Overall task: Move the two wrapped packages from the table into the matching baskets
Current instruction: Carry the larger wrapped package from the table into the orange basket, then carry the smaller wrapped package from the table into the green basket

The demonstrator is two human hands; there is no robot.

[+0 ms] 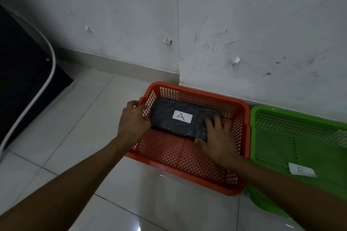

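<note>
Dim, greyish light; glare on the glossy floor tiles (161,176); wide-angle bending at edges; slight softness throughout.

- We face a white wall (131,15), scuffed with dark marks on its right part.
- A thin vertical seam (177,24) runs down the wall near the middle.
- We see three small white clips (167,41) fixed to the wall in a descending line.
- A pale skirting strip (120,62) meets the floor.
- The floor (56,118) is glossy white tile with thin grout lines, catching a glare near us.
- At the left stands a dark object (24,73) edged with a curved white trim (50,50).
- The light is dim.
</note>
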